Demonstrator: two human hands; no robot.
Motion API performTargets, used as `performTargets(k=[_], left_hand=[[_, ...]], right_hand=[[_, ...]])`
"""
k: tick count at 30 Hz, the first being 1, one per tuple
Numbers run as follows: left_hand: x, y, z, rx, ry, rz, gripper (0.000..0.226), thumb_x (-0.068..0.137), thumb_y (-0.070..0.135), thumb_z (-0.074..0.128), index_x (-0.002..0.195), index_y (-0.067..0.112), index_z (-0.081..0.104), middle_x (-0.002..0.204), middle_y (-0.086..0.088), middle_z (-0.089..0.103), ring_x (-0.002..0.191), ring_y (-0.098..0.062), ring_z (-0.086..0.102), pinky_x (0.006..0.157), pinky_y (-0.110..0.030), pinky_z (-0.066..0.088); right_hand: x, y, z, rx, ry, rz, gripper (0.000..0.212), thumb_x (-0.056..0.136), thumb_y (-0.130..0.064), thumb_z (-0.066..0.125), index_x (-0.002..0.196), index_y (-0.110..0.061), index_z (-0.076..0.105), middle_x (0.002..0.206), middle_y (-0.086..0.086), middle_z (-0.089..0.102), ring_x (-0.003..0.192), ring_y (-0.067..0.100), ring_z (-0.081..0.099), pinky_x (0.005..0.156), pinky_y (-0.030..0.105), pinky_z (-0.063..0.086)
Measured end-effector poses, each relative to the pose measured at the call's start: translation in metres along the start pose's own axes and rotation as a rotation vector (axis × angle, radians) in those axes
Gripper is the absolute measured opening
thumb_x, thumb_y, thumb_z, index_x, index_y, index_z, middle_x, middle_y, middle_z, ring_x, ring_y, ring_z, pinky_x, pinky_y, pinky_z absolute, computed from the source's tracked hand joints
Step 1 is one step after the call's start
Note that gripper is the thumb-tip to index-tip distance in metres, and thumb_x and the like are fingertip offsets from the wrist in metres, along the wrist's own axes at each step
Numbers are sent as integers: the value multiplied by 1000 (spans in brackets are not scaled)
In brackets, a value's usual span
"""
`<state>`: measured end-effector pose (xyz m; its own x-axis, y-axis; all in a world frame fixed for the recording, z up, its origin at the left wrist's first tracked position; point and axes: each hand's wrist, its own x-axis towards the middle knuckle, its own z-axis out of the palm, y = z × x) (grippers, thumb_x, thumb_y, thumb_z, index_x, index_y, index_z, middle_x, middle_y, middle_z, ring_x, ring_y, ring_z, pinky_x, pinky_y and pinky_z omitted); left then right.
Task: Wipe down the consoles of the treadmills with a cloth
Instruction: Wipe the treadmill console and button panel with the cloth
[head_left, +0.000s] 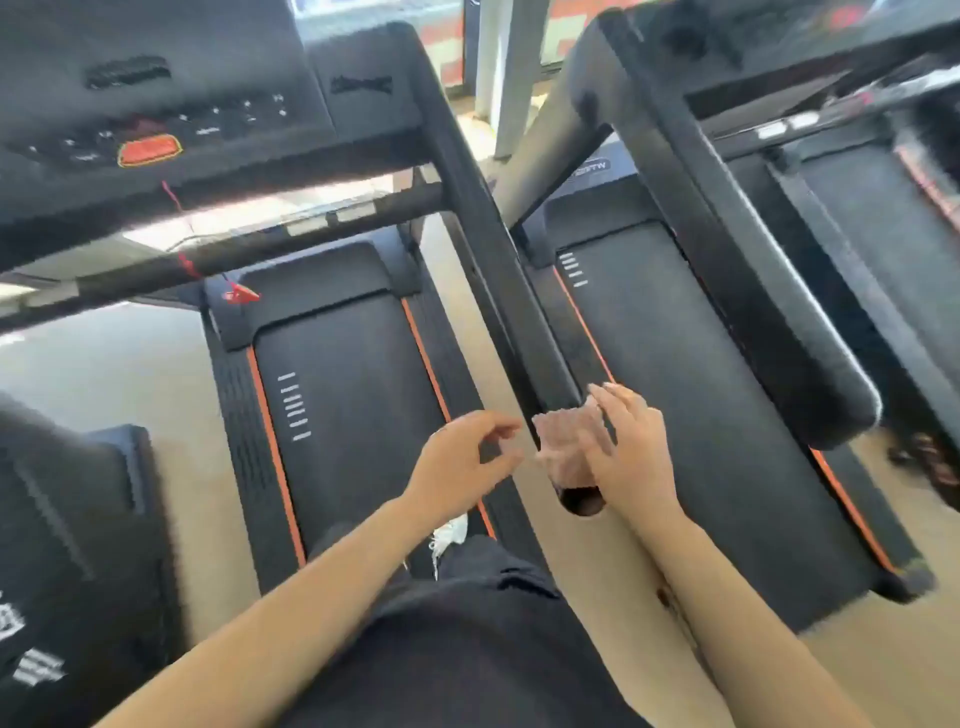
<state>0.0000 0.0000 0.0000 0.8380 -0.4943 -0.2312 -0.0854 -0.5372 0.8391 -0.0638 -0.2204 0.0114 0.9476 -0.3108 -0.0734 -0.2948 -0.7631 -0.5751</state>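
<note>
A pale pink cloth (565, 441) lies over the near end of the black handrail (498, 270) of the left treadmill. My right hand (631, 457) has straight fingers laid against the cloth's right side. Just left of the cloth, my left hand (462, 462) hovers with loosely curled fingers and holds nothing. The left treadmill's console (171, 114), black with an orange stop button, is at the upper left. The edge of the right treadmill's console (779, 36) is at the top right, blurred.
Two black belts with orange trim run below: the left belt (353, 405) and the right belt (701, 415). A red safety cord (189, 262) hangs from the left console. The right treadmill's padded handrail (769, 312) juts toward me. Another machine (67, 545) stands at far left.
</note>
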Motion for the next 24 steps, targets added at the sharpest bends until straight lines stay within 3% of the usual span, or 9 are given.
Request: performTargets(k=[2,5,8,11,14,18,20,22,24], left_hand=[[20,11,9,128,41,98,42,88,40,68,128,29,67,115,13,67,110,-9,62,97,-34,52],[45,18,24,289,18,197,47,87,50,66,127,25,68,112,6,63,105,-15,59,92,-33,50],[63,11,28,359,16,298,24,87,45,68,100,25,72,96,6,59,90,-18,59,82,-37,50],[73,13,21,218,-88,279,13,87,36,73,84,25,69,89,9,61,86,-15,58,81,-40,50],[82,21,-2,-17,-240,157,11,87,36,72,82,32,64,88,12,69,88,-11,63,85,-42,52],[99,25,-52,-177,-399,136,18,94,25,71,83,34,60,79,18,67,78,-7,62,79,-36,54],[109,26,-80,-205,-418,130,14,94,27,69,84,31,60,76,18,64,74,-6,57,73,-31,49],[118,26,-109,-216,-403,136,9,92,35,66,87,31,61,77,9,61,74,-11,54,71,-36,48],[128,25,-140,-215,-361,136,8,94,32,65,88,31,61,77,3,60,73,-14,53,70,-37,48]], right_hand=[[6,3,0,43,-113,56,47,97,-16,65,143,-18,56,140,1,58,127,23,51,104,27,36],[6,2,3,21,-135,146,34,94,-16,69,127,-13,67,116,3,63,112,25,58,95,32,44],[5,-9,-3,59,-62,198,16,89,-14,74,105,-14,71,97,-3,60,94,22,60,83,35,48],[4,-16,-5,95,-21,259,15,85,-16,78,97,-19,69,90,-7,62,85,15,59,77,32,49],[1,-27,-12,132,-22,290,22,80,-20,83,97,-26,70,83,-13,61,81,10,57,72,28,45],[18,-53,-18,189,-87,255,28,82,-16,81,105,-31,75,81,-6,65,85,12,57,75,26,46],[36,-69,-16,215,-87,198,25,84,-14,80,103,-30,78,77,-4,64,83,13,56,74,24,44],[57,-85,-9,220,-108,172,17,86,-14,79,95,-28,79,79,-7,64,87,14,56,76,25,44],[80,-101,-1,225,-145,145,22,85,-14,79,82,-34,71,86,-10,66,92,14,58,82,27,46]])
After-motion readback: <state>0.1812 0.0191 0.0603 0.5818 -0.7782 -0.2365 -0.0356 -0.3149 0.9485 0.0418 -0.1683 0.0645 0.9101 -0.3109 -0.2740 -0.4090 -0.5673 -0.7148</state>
